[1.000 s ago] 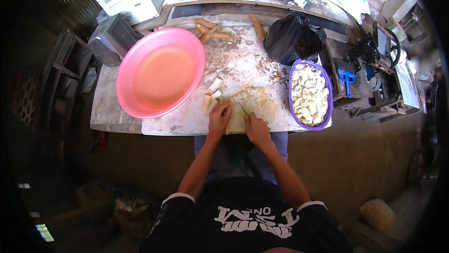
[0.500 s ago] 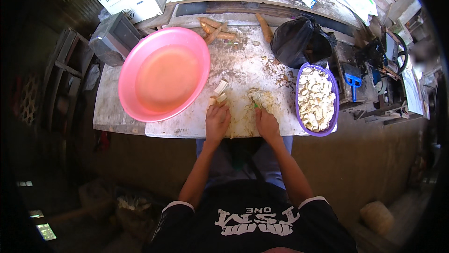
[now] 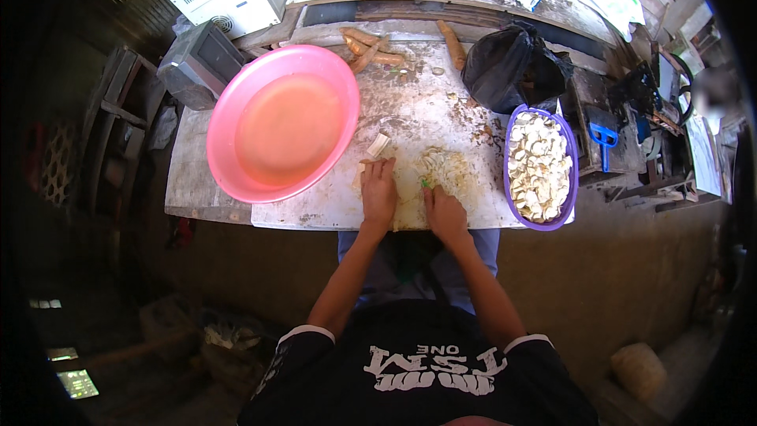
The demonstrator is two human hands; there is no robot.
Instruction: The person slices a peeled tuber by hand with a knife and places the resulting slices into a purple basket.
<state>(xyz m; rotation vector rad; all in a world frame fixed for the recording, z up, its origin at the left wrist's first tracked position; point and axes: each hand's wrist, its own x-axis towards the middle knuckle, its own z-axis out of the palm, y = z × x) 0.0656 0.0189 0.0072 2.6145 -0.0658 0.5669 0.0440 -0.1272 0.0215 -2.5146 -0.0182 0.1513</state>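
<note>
My left hand lies on the white tabletop with its fingers stretched forward, beside and partly over a pale peeled root piece. Just past the fingertips is another pale cut piece. My right hand is closed round a knife; a bit of its green handle shows, and the blade is hard to make out. In front of that hand is a patch of pale shreds and scraps. To the right, a purple basket holds many pale root slices.
A large pink basin of cloudy liquid stands at the left. Several brown unpeeled roots lie at the back, with one more root near an open black plastic bag. A blue-handled tool is beyond the basket.
The whole view has shifted slightly. My left hand has moved a little right and forward, its fingers straighter than before. The right hand remains closed on the knife, drawn slightly left.
</note>
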